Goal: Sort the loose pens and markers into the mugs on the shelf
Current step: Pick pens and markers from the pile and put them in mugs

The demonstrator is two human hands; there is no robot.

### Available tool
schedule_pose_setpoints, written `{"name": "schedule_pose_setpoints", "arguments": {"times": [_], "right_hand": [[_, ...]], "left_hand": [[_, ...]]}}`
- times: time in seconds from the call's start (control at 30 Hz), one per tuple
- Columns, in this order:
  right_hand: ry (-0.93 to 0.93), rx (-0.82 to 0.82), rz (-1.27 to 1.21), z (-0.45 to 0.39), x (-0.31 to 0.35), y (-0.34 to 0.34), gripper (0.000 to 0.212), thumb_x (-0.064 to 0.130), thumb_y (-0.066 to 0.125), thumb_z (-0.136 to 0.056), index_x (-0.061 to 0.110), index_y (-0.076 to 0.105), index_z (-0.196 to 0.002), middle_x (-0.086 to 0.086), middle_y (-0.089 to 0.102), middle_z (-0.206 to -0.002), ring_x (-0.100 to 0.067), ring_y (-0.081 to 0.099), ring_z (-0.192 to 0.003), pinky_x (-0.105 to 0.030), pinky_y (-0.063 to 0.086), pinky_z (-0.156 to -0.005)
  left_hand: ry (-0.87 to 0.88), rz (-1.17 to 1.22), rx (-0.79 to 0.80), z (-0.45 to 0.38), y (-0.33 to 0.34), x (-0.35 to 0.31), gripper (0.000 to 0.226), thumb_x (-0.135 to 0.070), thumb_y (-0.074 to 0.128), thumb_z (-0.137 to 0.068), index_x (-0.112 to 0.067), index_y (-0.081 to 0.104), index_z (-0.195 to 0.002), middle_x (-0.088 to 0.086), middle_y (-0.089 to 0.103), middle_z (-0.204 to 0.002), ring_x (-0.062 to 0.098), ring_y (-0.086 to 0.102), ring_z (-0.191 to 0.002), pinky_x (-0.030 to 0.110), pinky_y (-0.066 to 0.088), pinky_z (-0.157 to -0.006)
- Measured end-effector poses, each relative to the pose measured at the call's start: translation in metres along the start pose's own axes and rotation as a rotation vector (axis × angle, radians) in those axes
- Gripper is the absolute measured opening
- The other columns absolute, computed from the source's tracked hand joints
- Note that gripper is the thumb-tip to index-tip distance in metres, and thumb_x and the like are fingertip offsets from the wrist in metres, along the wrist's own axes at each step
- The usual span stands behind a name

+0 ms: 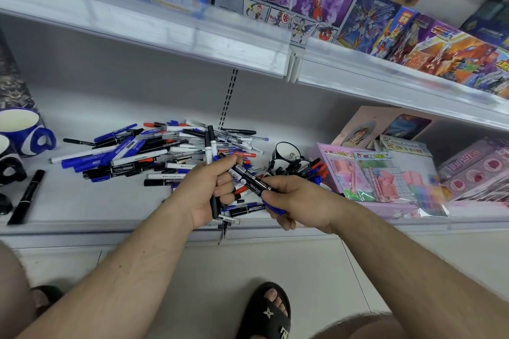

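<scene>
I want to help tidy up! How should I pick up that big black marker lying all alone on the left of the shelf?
Pinch the big black marker across the middle of its barrel, coming straight down from above. It lies flat on the shelf, apart from the pile, with both long sides free.

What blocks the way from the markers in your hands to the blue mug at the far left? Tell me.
Nothing visible does. The left hand and right hand both grip black markers above the pen pile. The blue mug stands open-mouthed at the shelf's left end, with only bare shelf and low-lying pens between.
</scene>
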State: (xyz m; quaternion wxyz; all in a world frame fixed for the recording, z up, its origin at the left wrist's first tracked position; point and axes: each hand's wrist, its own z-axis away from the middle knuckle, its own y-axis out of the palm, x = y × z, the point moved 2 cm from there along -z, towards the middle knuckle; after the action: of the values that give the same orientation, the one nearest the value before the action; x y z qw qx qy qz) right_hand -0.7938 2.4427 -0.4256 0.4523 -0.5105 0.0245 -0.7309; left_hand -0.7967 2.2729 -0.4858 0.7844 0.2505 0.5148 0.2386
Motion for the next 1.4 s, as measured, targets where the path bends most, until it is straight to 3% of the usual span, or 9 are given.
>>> {"name": "schedule_pose_setpoints", "arguments": {"times": [0.17, 0.3, 0.4, 0.57, 0.77, 0.97, 1.17, 1.27, 1.4], "right_hand": [[0.066, -0.215, -0.659, -0.002, 0.001, -0.016, 0.041, 0.041, 0.041, -0.104, 0.008, 0.061, -0.116, -0.015, 0.067, -0.082, -0.025, 0.061, -0.058, -0.03, 0.05, -0.053], [0.062, -0.354, -0.722, -0.007, 0.005, -0.014, 0.034, 0.037, 0.044, -0.104, 0.009, 0.06, -0.114, -0.015, 0.071, -0.092, -0.025, 0.064, -0.06, -0.031, 0.052, -0.053], [0.002, -0.454, -0.624, -0.013, 0.008, -0.004, 0.014, 0.017, 0.05, -0.103, 0.008, 0.059, -0.098, -0.014, 0.064, -0.09, -0.02, 0.06, -0.055, -0.027, 0.049, -0.049], [0.018, -0.578, -0.498, -0.025, -0.004, -0.02, 0.014, 0.004, 0.053, -0.1, 0.008, 0.063, -0.091, -0.01, 0.063, -0.075, -0.016, 0.06, -0.051, -0.023, 0.049, -0.047], [0.132, -0.738, -0.185, -0.044, -0.041, -0.1, 0.017, -0.004, 0.048, -0.098, 0.004, 0.063, -0.101, -0.013, 0.064, -0.082, -0.016, 0.064, -0.048, -0.022, 0.054, -0.047], [0.252, -0.775, 0.317, -0.099, -0.085, -0.153, 0.026, 0.001, 0.05, -0.089, 0.009, 0.071, -0.102, -0.015, 0.07, -0.112, -0.034, 0.07, -0.096, -0.044, 0.057, -0.087], [0.304, -0.669, 0.543, -0.164, -0.101, -0.152, 0.029, 0.003, 0.059, -0.079, 0.004, 0.072, -0.105, -0.014, 0.071, -0.107, -0.032, 0.067, -0.094, -0.038, 0.058, -0.08], [0.307, -0.692, 0.463, -0.185, -0.116, -0.148, 0.03, 0.004, 0.057, -0.078, 0.014, 0.073, -0.101, -0.008, 0.072, -0.101, -0.028, 0.067, -0.087, -0.033, 0.059, -0.077], [0.231, -0.786, 0.229, -0.179, -0.128, -0.163, 0.037, 0.003, 0.049, -0.086, 0.013, 0.071, -0.114, -0.006, 0.069, -0.115, -0.029, 0.068, -0.099, -0.037, 0.055, -0.09]], "left_hand": [[0.119, 0.301, -0.096, -0.003, 0.0, -0.003, 0.018, -0.029, 0.058, -0.094, -0.019, 0.063, -0.081, -0.009, 0.027, -0.048, 0.006, 0.023, -0.039, 0.018, 0.022, -0.038], [0.094, 0.381, -0.151, -0.003, 0.006, 0.011, 0.016, -0.031, 0.056, -0.097, -0.023, 0.061, -0.084, -0.008, 0.031, -0.05, 0.007, 0.028, -0.04, 0.018, 0.025, -0.039], [0.049, 0.382, -0.167, -0.004, 0.01, 0.023, 0.016, -0.031, 0.057, -0.097, -0.023, 0.059, -0.083, -0.007, 0.031, -0.052, 0.007, 0.03, -0.04, 0.018, 0.024, -0.039], [0.002, 0.18, -0.156, -0.01, 0.0, 0.026, 0.022, -0.039, 0.06, -0.09, -0.021, 0.051, -0.08, -0.006, 0.032, -0.056, 0.008, 0.028, -0.043, 0.019, 0.027, -0.039], [-0.096, 0.128, -0.01, -0.021, -0.017, 0.028, 0.025, -0.028, 0.045, -0.102, -0.017, 0.066, -0.11, -0.004, 0.038, -0.062, 0.011, 0.033, -0.049, 0.021, 0.031, -0.043], [-0.092, 0.083, -0.049, -0.043, -0.019, 0.027, 0.027, -0.023, 0.048, -0.102, -0.023, 0.067, -0.121, -0.001, 0.052, -0.065, 0.014, 0.05, -0.056, 0.027, 0.045, -0.056], [-0.073, 0.113, -0.109, -0.063, -0.018, 0.028, 0.026, -0.022, 0.048, -0.102, -0.025, 0.07, -0.115, 0.001, 0.065, -0.074, 0.017, 0.059, -0.062, 0.032, 0.05, -0.066], [-0.073, 0.114, -0.122, -0.073, -0.021, 0.031, 0.026, -0.022, 0.048, -0.102, -0.023, 0.071, -0.114, 0.002, 0.067, -0.078, 0.017, 0.061, -0.063, 0.031, 0.053, -0.065], [-0.093, 0.117, -0.137, -0.083, -0.03, 0.038, 0.025, -0.02, 0.048, -0.101, -0.018, 0.07, -0.114, 0.0, 0.067, -0.079, 0.015, 0.062, -0.065, 0.03, 0.056, -0.066]]}}
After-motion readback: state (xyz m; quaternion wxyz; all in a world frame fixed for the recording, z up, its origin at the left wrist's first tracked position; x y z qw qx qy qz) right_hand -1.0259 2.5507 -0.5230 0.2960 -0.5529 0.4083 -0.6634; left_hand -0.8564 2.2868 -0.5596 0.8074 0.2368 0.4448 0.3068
